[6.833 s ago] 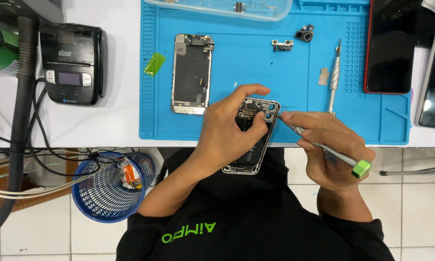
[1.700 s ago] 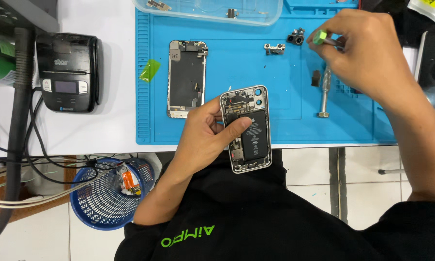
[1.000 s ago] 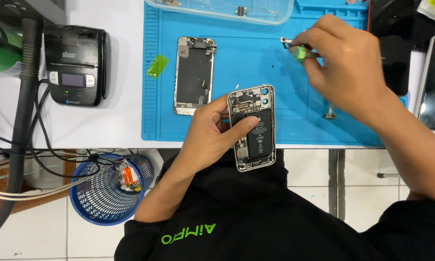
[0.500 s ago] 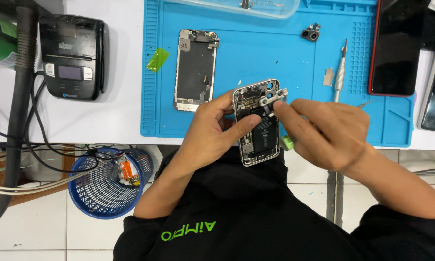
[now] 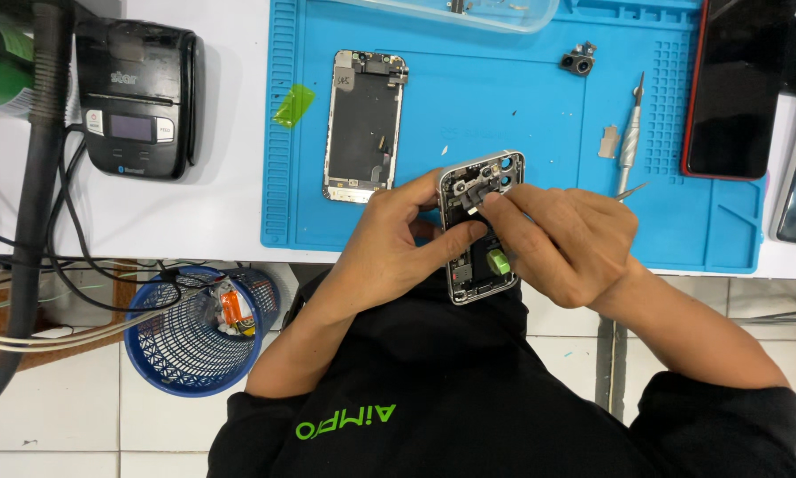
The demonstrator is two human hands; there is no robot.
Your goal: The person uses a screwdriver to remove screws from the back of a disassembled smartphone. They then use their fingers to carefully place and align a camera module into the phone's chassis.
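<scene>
Opened phone [image 5: 477, 232], back cover off and inner parts exposed, is held above the near edge of the blue mat [image 5: 504, 97], over the worktop [image 5: 221, 208] edge. Left hand [image 5: 398, 243]: grip closed around the phone's left side, thumb laid across its middle. Right hand [image 5: 561, 243]: fingertips [image 5: 495, 202] pinched narrow on a small grey part [image 5: 473, 188] at the phone's upper end, beside the camera openings; a tool with a green end [image 5: 499, 262] is tucked under the palm, its metal tip [image 5: 632, 190] showing past the knuckles.

Items on the mat: second phone frame [image 5: 365, 124], lying flat, well apart from the hands; camera module [image 5: 578, 60] near the far edge; screwdriver [image 5: 630, 133] and small metal plate [image 5: 607, 142], side by side; clear tray [image 5: 469, 11] at the far edge.

Items off the mat: green film scrap [image 5: 293, 104] overlapping the mat's left border; black receipt printer [image 5: 137, 97] on the worktop; dark phone with red rim [image 5: 734, 84] at the right; blue mesh bin [image 5: 199, 327] on the tiled floor [image 5: 53, 416].
</scene>
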